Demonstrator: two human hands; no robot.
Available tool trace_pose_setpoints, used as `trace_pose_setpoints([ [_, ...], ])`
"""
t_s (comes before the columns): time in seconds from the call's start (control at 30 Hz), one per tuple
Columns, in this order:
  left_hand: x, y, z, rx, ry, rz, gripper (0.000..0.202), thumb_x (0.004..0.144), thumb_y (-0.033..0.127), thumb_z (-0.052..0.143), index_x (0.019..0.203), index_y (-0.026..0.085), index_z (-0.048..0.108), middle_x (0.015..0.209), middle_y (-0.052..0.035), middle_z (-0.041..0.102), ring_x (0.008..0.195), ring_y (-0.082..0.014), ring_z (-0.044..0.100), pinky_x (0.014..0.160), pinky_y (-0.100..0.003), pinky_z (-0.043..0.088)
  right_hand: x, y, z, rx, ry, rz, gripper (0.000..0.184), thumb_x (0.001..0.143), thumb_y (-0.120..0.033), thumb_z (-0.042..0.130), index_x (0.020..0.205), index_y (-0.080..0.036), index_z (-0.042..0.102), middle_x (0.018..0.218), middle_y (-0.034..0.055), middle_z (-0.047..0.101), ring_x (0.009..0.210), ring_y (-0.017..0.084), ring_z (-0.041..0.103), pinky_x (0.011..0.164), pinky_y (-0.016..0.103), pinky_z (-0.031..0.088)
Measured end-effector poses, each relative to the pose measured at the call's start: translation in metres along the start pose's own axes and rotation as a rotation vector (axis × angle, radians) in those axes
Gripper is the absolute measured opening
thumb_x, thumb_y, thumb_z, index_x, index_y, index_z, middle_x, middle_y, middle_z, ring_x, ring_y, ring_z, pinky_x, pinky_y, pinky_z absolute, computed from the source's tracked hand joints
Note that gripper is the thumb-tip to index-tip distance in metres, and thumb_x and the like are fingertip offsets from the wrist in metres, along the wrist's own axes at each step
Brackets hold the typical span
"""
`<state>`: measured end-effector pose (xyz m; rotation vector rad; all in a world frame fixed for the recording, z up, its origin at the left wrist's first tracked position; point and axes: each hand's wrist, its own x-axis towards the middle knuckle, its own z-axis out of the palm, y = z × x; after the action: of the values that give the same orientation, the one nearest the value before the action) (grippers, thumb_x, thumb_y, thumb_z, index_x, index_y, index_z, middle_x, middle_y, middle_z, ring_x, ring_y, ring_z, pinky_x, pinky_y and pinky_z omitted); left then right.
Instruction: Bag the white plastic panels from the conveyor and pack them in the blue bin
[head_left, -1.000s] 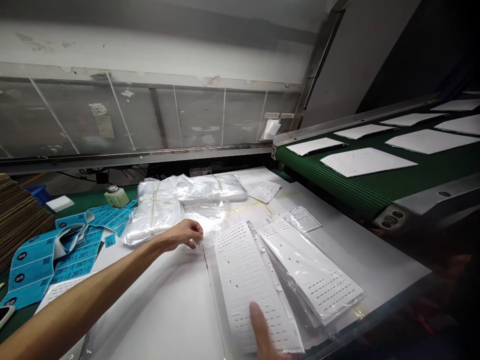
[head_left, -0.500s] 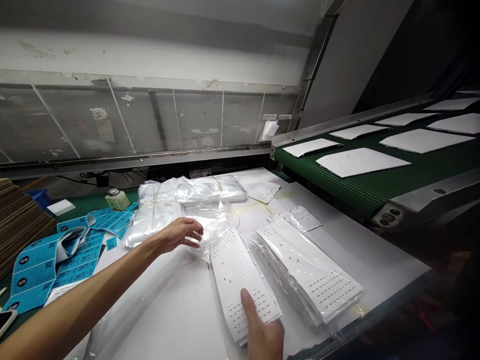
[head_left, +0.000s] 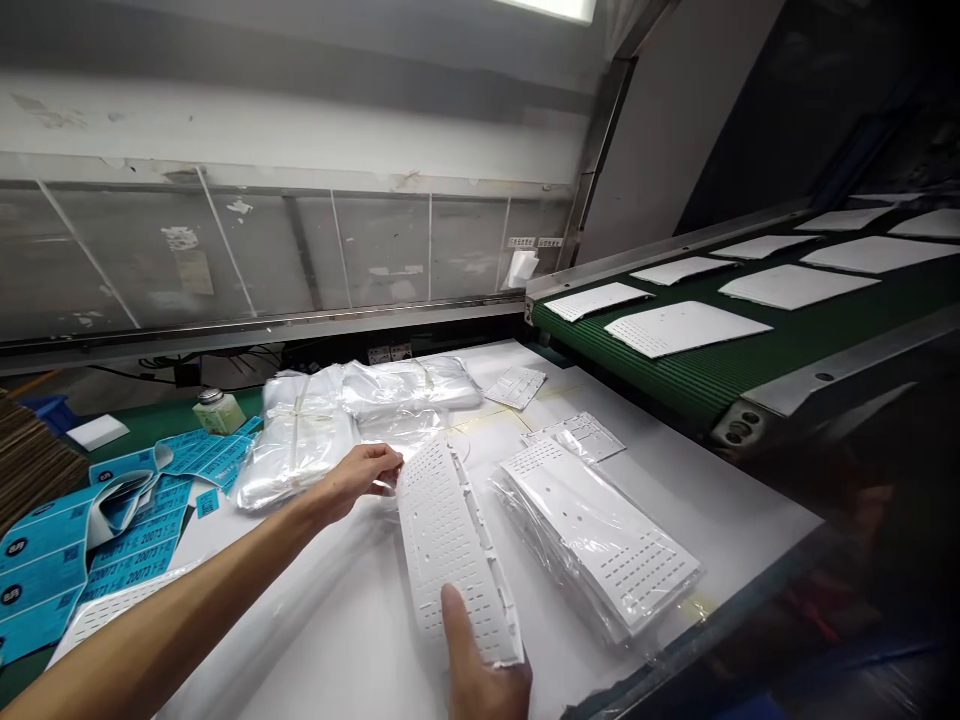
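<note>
Your right hand is nearest, at the lower end of the thin white plastic panel with rows of short slots. The thumb lies on its face and the other fingers go out of sight beneath, so the hand is closed on the panel's thickness. The panel is tilted, and its long right edge shows small moulded tabs. A flat, gentle thumb is best here; a hard squeeze could bend the sheet, I judge, or press on these tabs.

Farther up, your left hand is at the panel's upper left corner, the fingers bent and the tips drawn nearly together. The view is poor there: clear film seems to be by the fingertips, but I cannot tell whether they pinch it. For good control, level the two ends of the panel together, and let no corner catch in film.

To the right, well apart from your thumb, lies the pile of white slotted panels in clear plastic film; give its loose edges some room. Beyond your left hand are the tied bundles of clear, shiny plastic bags. Farthest, flat white panels lie on the ribbed green conveyor belt.
</note>
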<state>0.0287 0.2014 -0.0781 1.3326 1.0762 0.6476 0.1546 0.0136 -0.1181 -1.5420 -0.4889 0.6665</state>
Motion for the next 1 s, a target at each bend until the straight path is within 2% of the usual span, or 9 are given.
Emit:
trace_pose_setpoints([
  [0.13,-0.005,0.004,-0.006,0.021,0.072,0.073,0.029,0.077,0.044,0.06,0.078,0.015,0.061,0.072,-0.0003,0.055,0.069,-0.0129,0.055,0.067,-0.027,0.048,0.009,0.011,0.0,-0.214,-0.083,-0.28,0.036,0.074,-0.047,0.064,0.092,-0.015,0.065,0.085,0.0106,0.07,0.082,0.027,0.065,0.072,0.035,0.052],
  [0.27,-0.012,0.01,-0.006,0.14,0.119,0.191,0.029,0.081,0.045,0.055,0.08,0.016,0.059,0.074,-0.0014,0.058,0.068,-0.0146,0.056,0.063,-0.028,0.048,0.025,0.002,-0.006,-0.414,-0.296,-0.597,0.033,0.079,-0.039,0.057,0.102,-0.017,0.064,0.085,0.0106,0.068,0.08,0.029,0.064,0.071,0.039,0.051],
  [0.33,-0.015,0.011,-0.005,0.231,0.156,0.269,0.03,0.084,0.046,0.05,0.082,0.017,0.057,0.072,-0.0008,0.058,0.065,-0.0148,0.056,0.061,-0.028,0.048,0.033,-0.015,-0.008,-0.462,-0.391,-0.544,0.034,0.078,-0.04,0.058,0.102,-0.017,0.065,0.087,0.0112,0.069,0.082,0.03,0.065,0.071,0.041,0.052],
  [0.4,-0.02,0.01,-0.005,0.349,0.168,0.338,0.03,0.087,0.045,0.046,0.082,0.018,0.056,0.069,0.0005,0.057,0.064,-0.0145,0.056,0.061,-0.027,0.046,0.04,-0.035,-0.01,-0.39,-0.466,-0.325,0.034,0.077,-0.041,0.061,0.101,-0.017,0.066,0.09,0.011,0.071,0.086,0.03,0.066,0.074,0.04,0.053],
  [0.5,-0.027,0.004,-0.006,0.596,0.154,0.416,0.026,0.089,0.041,0.043,0.081,0.02,0.056,0.065,0.0024,0.055,0.06,-0.0133,0.051,0.057,-0.025,0.039,0.048,-0.058,-0.01,-0.086,-0.465,-0.003,0.04,0.075,-0.042,0.065,0.103,-0.014,0.067,0.092,0.0099,0.073,0.088,0.029,0.068,0.075,0.038,0.055],
  [0.7,-0.037,-0.002,-0.011,0.772,0.181,0.41,0.026,0.091,0.038,0.036,0.077,0.021,0.05,0.065,0.0031,0.052,0.059,-0.0132,0.044,0.054,-0.024,0.032,0.045,-0.048,-0.006,0.237,-0.369,0.281,0.065,0.071,-0.049,0.067,0.122,-0.01,0.056,0.1,0.0124,0.071,0.089,0.03,0.068,0.072,0.042,0.056],
  [0.83,-0.037,-0.001,-0.011,0.765,0.228,0.393,0.026,0.091,0.038,0.036,0.078,0.022,0.05,0.066,0.003,0.053,0.06,-0.0136,0.046,0.055,-0.024,0.033,0.034,-0.032,0.004,0.206,-0.338,0.258,0.064,0.07,-0.048,0.068,0.12,-0.009,0.058,0.104,0.0136,0.07,0.097,0.032,0.064,0.079,0.044,0.054],
  [0.93,-0.036,0.003,-0.011,0.778,0.274,0.426,0.026,0.091,0.038,0.037,0.076,0.021,0.05,0.063,0.004,0.049,0.059,-0.0127,0.043,0.056,-0.024,0.032,0.027,-0.03,0.01,-0.009,-0.388,0.02,0.048,0.072,-0.043,0.067,0.108,-0.011,0.065,0.103,0.0125,0.07,0.104,0.031,0.061,0.088,0.04,0.05],
  [1.0,-0.038,0.005,-0.011,0.78,0.269,0.473,0.025,0.092,0.037,0.037,0.079,0.021,0.051,0.066,0.0038,0.049,0.06,-0.0125,0.043,0.057,-0.024,0.034,0.025,-0.033,0.013,-0.156,-0.437,-0.126,0.039,0.075,-0.041,0.063,0.102,-0.014,0.066,0.099,0.0108,0.071,0.098,0.029,0.064,0.086,0.037,0.05],
])
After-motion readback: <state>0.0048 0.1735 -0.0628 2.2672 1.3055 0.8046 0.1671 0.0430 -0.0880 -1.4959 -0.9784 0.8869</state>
